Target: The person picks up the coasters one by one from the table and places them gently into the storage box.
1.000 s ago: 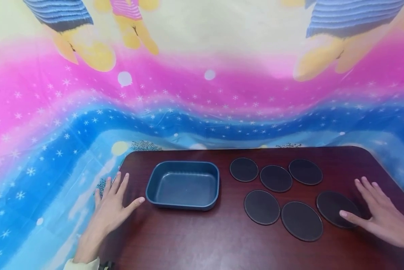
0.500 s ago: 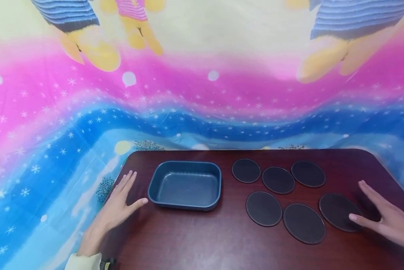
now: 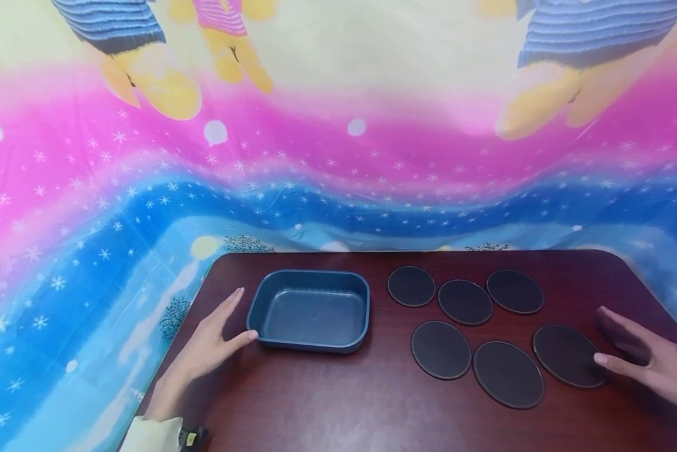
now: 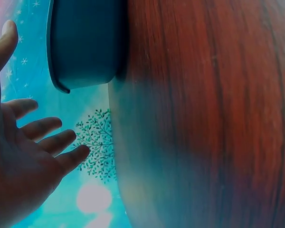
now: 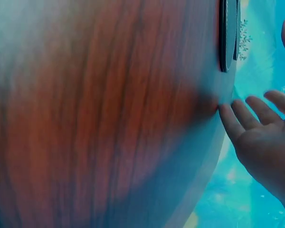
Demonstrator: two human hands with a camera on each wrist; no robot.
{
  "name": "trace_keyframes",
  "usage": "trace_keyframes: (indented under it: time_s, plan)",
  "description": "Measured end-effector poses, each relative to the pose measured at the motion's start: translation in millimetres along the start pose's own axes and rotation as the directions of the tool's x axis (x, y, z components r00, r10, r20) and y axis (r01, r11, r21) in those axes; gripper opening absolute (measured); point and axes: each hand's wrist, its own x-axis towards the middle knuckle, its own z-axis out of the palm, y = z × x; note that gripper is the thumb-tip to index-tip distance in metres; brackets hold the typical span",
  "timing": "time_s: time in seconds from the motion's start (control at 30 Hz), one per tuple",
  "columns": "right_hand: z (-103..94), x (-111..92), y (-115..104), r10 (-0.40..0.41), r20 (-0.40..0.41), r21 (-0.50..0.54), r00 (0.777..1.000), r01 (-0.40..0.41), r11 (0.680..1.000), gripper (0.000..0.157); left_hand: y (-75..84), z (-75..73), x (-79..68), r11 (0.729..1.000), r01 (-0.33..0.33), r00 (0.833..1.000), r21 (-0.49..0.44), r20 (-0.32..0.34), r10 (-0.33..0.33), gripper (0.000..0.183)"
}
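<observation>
A dark blue-grey rectangular container [image 3: 310, 344] stands on the table, left of the middle. Beside its left wall is my left hand [image 3: 205, 345], fingers spread and holding nothing, the thumb tip right at the near left corner of the rim. In the left wrist view that hand [image 4: 31, 156] shows its palm, facing the container wall [image 4: 85, 42]. To the right lie several flat black round coasters with raised rims. My right hand [image 3: 663, 364] holds nothing; its thumb overlaps the edge of the rightmost coaster [image 3: 567, 355] in the head view. Its fingers [image 5: 244, 114] are extended.
The other coasters are in two loose rows, among them a near one [image 3: 508, 375] and a far left one [image 3: 411, 286]. Beneath everything is a dark red-brown wooden table [image 3: 338, 408] with rounded corners. A colourful printed cloth [image 3: 338, 157] hangs behind and around it.
My left hand has moved right, up to the container, and turned more on edge. My right hand has drifted right and also turned on edge. Container and coasters stay put on the table.
</observation>
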Motion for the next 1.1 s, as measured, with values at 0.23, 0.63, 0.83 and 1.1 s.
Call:
trace_keyframes:
  time_s: [0.23,0.63,0.83,1.1]
  plan:
    - [2.1,7,22,-0.090,-0.015,0.095,0.996,0.091,0.991,0.097,0.3,3.5,1.8,1.000,-0.001,1.000,-0.011,0.008,0.001,0.093]
    - [-17.5,25,9,0.000,0.185,0.052,0.983,-0.010,0.999,0.090,-1.2,13.4,4.3,1.000,0.008,1.000,-0.021,0.011,-0.008,0.094]
    - [-11.6,23,2,-0.014,0.188,0.032,0.982,0.008,0.999,0.090,1.7,16.8,6.1,1.000,-0.003,1.000,-0.030,0.000,0.003,0.094]
    - [1.3,16,-5,-0.051,0.110,-0.030,0.993,0.055,0.998,0.099,4.6,18.0,6.4,0.999,-0.024,1.000,-0.042,-0.017,0.024,0.094]
